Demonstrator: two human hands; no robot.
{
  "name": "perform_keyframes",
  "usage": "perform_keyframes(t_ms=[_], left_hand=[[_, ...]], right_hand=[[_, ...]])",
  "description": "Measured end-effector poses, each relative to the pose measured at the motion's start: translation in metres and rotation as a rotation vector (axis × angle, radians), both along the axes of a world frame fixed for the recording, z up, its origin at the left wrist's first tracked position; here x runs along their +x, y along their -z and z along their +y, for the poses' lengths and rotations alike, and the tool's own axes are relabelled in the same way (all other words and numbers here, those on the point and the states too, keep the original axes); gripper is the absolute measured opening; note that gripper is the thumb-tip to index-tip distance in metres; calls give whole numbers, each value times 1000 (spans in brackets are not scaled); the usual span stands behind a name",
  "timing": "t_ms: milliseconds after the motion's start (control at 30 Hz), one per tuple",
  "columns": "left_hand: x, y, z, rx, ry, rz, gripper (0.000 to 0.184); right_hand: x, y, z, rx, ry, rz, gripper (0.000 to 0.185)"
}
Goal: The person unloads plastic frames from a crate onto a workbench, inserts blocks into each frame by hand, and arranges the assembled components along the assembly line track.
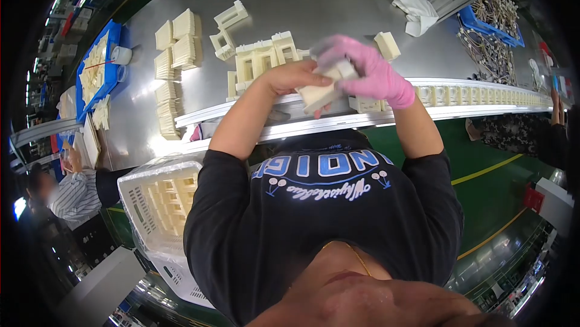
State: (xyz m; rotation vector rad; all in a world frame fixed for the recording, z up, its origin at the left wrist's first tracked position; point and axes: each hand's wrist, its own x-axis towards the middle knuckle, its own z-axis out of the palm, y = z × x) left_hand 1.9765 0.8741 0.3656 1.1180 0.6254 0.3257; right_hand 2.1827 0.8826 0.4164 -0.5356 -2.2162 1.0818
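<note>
My left hand [300,77], bare, grips a cream plastic housing [320,92] above the metal rail at the table's near edge. My right hand [376,70] wears a pink glove and closes over the upper right end of the same piece; its fingers are smeared by motion. A white part [345,68] shows between the two hands, and I cannot tell whether it is separate from the housing. Several cream frame-like housings [264,58] lie on the table just beyond my left hand. One more cream block [386,45] sits beyond my right hand.
Stacks of cream parts [184,49] stand at left, near a blue bin [112,55]. A row of housings [483,96] fills the rail [447,111] at right. A white cloth [417,10] and cable bundles [483,49] lie beyond. A white crate [136,191] stands beside me. Other people work at both sides.
</note>
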Motion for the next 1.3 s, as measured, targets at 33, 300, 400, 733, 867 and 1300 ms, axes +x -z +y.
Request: perform_keyframes(t_ms=[33,300,400,733,867,1300], left_hand=[[-7,3,4,118,61,33,37],[-132,46,65,601,-673,723,27],[-209,111,85,789,-644,900,38],[-257,173,83,951,-337,1282,34],[-239,143,74,1009,-201,1620,20],[-145,12,48,784,-1260,480,13]], right_hand=[[-2,-2,-4,-109,-69,-69,40],[-28,48,-46,360,207,-863,42],[-25,63,-45,340,205,-864,39],[81,85,77,29,777,-1070,38],[106,119,95,-106,691,-1145,31],[81,92,83,-218,718,-576,37]])
